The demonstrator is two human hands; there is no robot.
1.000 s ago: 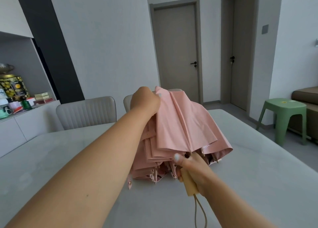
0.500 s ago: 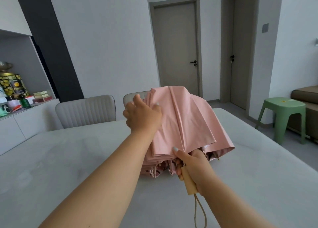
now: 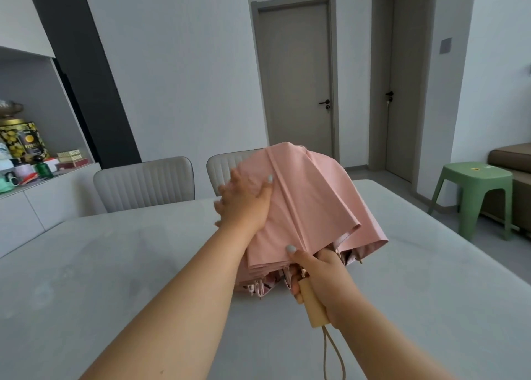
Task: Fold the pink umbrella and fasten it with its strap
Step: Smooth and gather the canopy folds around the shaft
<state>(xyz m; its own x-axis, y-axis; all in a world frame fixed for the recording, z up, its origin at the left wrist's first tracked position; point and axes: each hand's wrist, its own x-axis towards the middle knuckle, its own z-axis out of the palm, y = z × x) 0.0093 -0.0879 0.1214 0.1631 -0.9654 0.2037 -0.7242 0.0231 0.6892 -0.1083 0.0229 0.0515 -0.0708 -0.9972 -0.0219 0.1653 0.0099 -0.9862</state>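
Above table (image 3: 115,264), hand-held pink umbrella (image 3: 316,196)

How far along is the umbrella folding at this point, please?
Done: the pink umbrella is collapsed, with several panels stacked flat on its left side. In hand: the right hand grips the handle while the left hand presses a panel flat. Left: the panels on the right hang loose, and no strap is fastened round the canopy.

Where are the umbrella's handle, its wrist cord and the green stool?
handle (image 3: 314,308): head view, bare wooden part below the right hand's fingers.
cord (image 3: 326,356): head view, left strand of the loop under the handle.
stool (image 3: 477,173): head view, its seat top.
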